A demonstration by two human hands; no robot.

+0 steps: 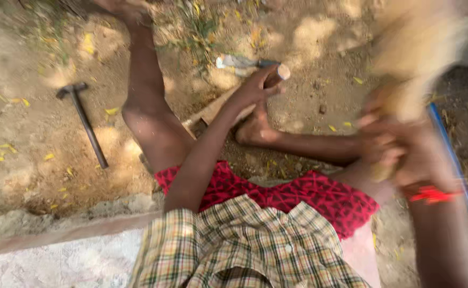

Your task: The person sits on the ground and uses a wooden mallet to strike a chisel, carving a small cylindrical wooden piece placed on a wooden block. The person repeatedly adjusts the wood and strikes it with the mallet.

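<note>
I sit on sandy ground with bare legs stretched out. My left hand [253, 89] is closed around a round wooden stick [280, 73], holding it against a flat piece of wood [211, 111] that lies on the ground beside my foot [254, 132]. My right hand [387, 145], blurred by motion, grips the lower end of a pale wooden block or club [418, 50] raised at the upper right. A red thread [431, 194] circles that wrist.
A metal hammer [83, 121] lies on the dirt to the left. A small metal tool [240, 62] rests beyond the stick. A blue bar [460, 178] runs along the right. A concrete ledge [58, 234] lies under me. Yellow leaves are scattered about.
</note>
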